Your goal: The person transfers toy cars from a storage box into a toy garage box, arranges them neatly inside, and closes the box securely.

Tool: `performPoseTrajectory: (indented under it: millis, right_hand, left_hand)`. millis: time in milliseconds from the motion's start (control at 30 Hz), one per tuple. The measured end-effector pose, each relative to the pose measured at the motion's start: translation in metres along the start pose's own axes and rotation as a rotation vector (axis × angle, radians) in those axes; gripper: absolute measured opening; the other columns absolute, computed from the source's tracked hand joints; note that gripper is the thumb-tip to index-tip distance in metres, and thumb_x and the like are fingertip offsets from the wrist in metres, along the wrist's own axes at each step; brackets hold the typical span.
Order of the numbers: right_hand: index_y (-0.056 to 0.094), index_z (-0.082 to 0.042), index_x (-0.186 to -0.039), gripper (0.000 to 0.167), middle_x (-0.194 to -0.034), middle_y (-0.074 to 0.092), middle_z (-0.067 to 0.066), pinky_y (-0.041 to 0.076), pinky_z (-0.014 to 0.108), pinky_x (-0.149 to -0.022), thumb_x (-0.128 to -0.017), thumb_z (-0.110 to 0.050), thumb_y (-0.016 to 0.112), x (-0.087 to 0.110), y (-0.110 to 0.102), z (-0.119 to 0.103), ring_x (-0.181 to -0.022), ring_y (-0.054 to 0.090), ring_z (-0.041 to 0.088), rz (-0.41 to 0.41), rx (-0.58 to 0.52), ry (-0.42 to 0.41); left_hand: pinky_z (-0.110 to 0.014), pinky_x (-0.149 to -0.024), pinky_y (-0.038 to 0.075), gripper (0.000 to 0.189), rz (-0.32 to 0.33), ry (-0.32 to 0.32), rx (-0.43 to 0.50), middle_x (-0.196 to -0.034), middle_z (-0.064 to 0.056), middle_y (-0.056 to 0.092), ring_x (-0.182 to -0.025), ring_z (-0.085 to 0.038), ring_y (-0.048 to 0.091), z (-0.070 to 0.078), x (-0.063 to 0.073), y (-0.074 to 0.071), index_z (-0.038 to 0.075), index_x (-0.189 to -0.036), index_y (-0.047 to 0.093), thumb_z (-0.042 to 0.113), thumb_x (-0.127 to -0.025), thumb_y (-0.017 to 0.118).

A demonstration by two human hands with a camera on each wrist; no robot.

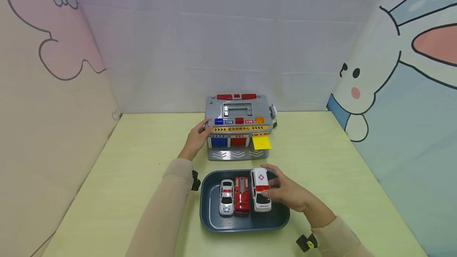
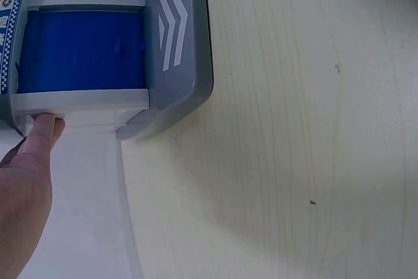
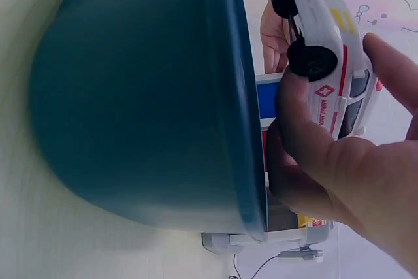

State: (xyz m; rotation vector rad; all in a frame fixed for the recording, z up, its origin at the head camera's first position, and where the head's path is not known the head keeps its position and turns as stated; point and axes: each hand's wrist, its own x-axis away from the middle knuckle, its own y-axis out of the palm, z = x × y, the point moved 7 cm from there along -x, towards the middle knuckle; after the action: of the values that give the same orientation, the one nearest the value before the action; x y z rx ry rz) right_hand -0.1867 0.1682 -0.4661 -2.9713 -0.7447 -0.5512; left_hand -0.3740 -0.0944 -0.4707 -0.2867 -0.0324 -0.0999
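My right hand [image 1: 285,189] holds a white toy ambulance [image 1: 261,185] between thumb and fingers, over the right part of a dark blue tray [image 1: 246,227]. In the right wrist view the ambulance [image 3: 330,63] is tilted, wheels showing past the tray rim [image 3: 238,96]. A silver-white toy police car [image 1: 226,197] and a red toy fire truck [image 1: 241,196] lie side by side in the tray. My left hand [image 1: 197,138] touches the left side of a grey toy emergency station [image 1: 237,156]; its fingers [image 2: 44,132] rest extended against the side wall.
The station's blue door [image 2: 81,50] and red door [image 1: 238,142] are down, while its yellow door [image 1: 262,142] is swung out. A handset [image 1: 273,111] with a cord hangs on the station's right side. Behind the table [image 1: 143,169] stands a pale cloth wall [image 1: 228,43].
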Motion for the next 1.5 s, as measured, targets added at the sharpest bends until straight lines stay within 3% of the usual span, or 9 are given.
performPoseTrajectory:
  millis: [400,633,1500]
  right_hand:
    - [0.014,-0.013,-0.153,0.084,-0.127,0.037,0.029,0.048,0.049,-0.094,-0.09,-0.011,0.07,0.007,-0.013,-0.014,-0.107,0.052,0.037,0.031,0.06,-0.022]
    - [0.014,-0.013,-0.154,0.085,-0.129,0.037,0.028,0.049,0.048,-0.094,-0.091,-0.013,0.07,0.012,-0.024,-0.019,-0.107,0.052,0.038,0.07,0.089,-0.016]
    - [0.01,-0.014,-0.157,0.084,-0.137,0.03,0.031,0.049,0.039,-0.094,-0.093,-0.012,0.065,0.021,-0.073,-0.027,-0.106,0.053,0.033,0.187,0.038,-0.043]
  left_hand:
    - [-0.047,-0.102,0.042,0.05,0.002,0.008,-0.014,-0.145,-0.022,0.044,-0.129,-0.035,0.046,0.007,0.005,-0.004,0.021,-0.149,0.043,0.033,-0.101,0.054]
    - [-0.046,-0.102,0.042,0.051,0.001,-0.005,-0.016,-0.146,-0.021,0.043,-0.129,-0.034,0.046,0.001,0.004,-0.003,0.022,-0.148,0.043,0.036,-0.101,0.055]
    - [-0.047,-0.102,0.042,0.05,-0.005,-0.012,-0.004,-0.145,-0.021,0.043,-0.129,-0.035,0.046,0.003,0.005,-0.002,0.024,-0.148,0.044,0.035,-0.1,0.055]
